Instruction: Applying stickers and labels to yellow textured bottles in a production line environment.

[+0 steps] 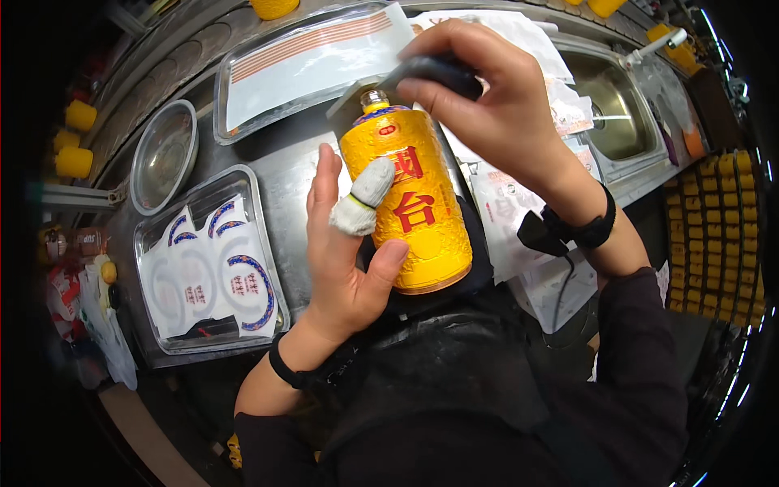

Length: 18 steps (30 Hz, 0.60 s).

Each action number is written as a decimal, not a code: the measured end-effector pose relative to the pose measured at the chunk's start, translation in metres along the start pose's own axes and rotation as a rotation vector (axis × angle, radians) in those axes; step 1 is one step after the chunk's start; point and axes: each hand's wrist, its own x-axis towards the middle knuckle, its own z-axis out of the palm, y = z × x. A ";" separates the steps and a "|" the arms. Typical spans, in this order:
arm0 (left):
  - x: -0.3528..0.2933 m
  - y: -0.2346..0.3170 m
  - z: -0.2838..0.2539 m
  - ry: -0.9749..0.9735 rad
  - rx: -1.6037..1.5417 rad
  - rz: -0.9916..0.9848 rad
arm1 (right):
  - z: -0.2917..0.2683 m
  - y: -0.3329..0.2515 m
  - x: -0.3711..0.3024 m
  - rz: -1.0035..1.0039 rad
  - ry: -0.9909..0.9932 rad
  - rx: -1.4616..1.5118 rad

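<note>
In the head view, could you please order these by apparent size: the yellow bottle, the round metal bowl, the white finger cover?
Largest to smallest:
1. Yellow bottle
2. Round metal bowl
3. White finger cover
The bottle looks nearer the camera than the bowl, possibly enlarging it.

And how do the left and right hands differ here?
The left hand wears a whitish cover on one finger; the right hand shows none. The left hand is spread beside the yellow bottle, while the right hand grips a black-handled tool near the bottle's neck. Both have dark bands at the wrist.
</note>
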 end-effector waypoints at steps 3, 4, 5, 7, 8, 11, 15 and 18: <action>-0.011 -0.004 -0.001 0.173 -0.208 -0.111 | -0.010 -0.020 -0.013 -0.253 -0.309 0.015; -0.013 -0.005 -0.006 0.170 -0.209 -0.114 | -0.010 -0.023 -0.023 -0.397 -0.370 -0.037; -0.011 -0.006 -0.009 0.126 -0.148 -0.118 | -0.016 -0.029 -0.036 -0.383 -0.421 0.021; -0.009 -0.007 -0.012 0.089 -0.066 -0.097 | -0.027 -0.043 -0.054 -0.324 -0.490 0.160; -0.005 -0.006 -0.013 0.094 -0.059 -0.099 | -0.033 -0.049 -0.060 -0.203 -0.479 0.228; 0.000 0.000 -0.015 0.013 0.058 0.010 | -0.027 -0.065 -0.075 0.441 -0.214 0.343; 0.010 0.002 -0.012 -0.052 0.182 0.095 | -0.014 -0.044 -0.088 0.855 0.067 0.420; 0.022 0.019 -0.018 -0.185 0.375 0.134 | -0.020 -0.027 -0.104 0.933 0.252 0.558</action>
